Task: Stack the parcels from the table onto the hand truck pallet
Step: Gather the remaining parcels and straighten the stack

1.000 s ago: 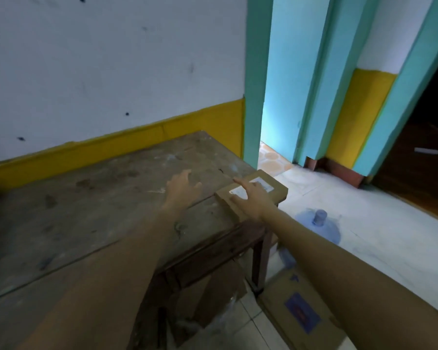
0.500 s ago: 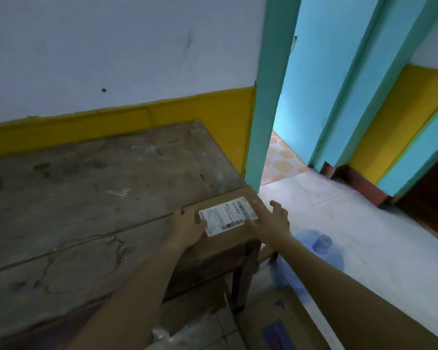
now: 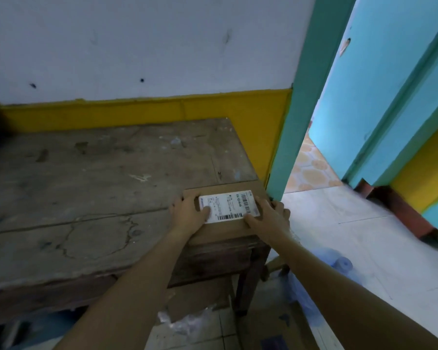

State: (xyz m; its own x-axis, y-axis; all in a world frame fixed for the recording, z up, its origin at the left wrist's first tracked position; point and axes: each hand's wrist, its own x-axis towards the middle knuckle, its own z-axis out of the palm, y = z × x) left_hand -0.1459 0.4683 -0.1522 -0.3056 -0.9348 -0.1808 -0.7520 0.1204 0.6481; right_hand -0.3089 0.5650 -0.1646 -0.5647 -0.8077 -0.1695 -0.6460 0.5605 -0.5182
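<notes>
My left hand and right hand clasp the parcel by its sides, thumbs on its label. It lies unlifted on the counter's near right corner, the only parcel visible there. The pallet is out of view, so the stacked count is unknown.

Beyond the left hand and the right hand, a worn wooden table stretches away to the left, stained and cracked. Its far edge meets a wall painted white above a yellow band. Just past the right hand stands a teal door frame, with a light-blue surface further right. Pale floor tiles lie right of the hands, and patterned orange tiles show through the gap. The light is dim.
</notes>
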